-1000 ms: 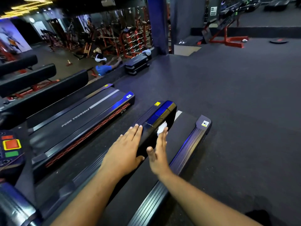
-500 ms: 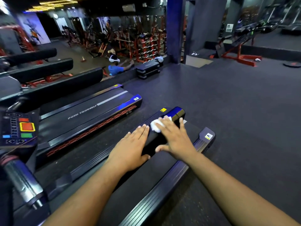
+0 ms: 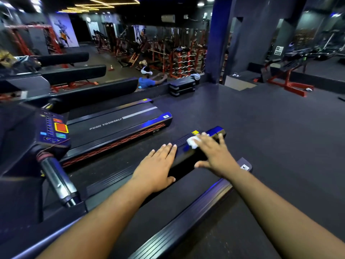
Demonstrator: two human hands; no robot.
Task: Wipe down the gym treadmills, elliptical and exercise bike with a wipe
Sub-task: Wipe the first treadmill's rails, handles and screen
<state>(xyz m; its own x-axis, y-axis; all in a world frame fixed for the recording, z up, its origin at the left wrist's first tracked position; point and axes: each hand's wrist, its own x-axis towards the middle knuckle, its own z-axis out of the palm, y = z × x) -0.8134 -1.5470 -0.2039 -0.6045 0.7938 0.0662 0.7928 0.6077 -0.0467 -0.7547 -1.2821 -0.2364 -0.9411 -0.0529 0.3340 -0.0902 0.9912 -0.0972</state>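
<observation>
Head view: the right hand (image 3: pixel 214 152) lies flat with its fingers spread, pressing a white wipe (image 3: pixel 192 142) onto the top of the treadmill's left side rail (image 3: pixel 186 146), close to its far end cap (image 3: pixel 217 132). The fingers are straight, so the wipe is pinned under them, not pinched. The left hand (image 3: pixel 158 169) rests on the same rail, nearer the person, palm down and fingers relaxed, holding nothing; it seems to serve as a brace.

To do this stroke well, I judge it best to keep the palm flat so the wipe stays spread, run it right over the rounded end cap and down the outer face, and then work back along the rail towards the left hand, lifting that hand so no strip is missed.

The rail's long axis runs from the lower left up towards the upper right, away from the person, parallel with the belt (image 3: pixel 186 199) and the right side rail (image 3: pixel 196 208). The neighbouring treadmill (image 3: pixel 119 126) on the left points much the same way.
</observation>
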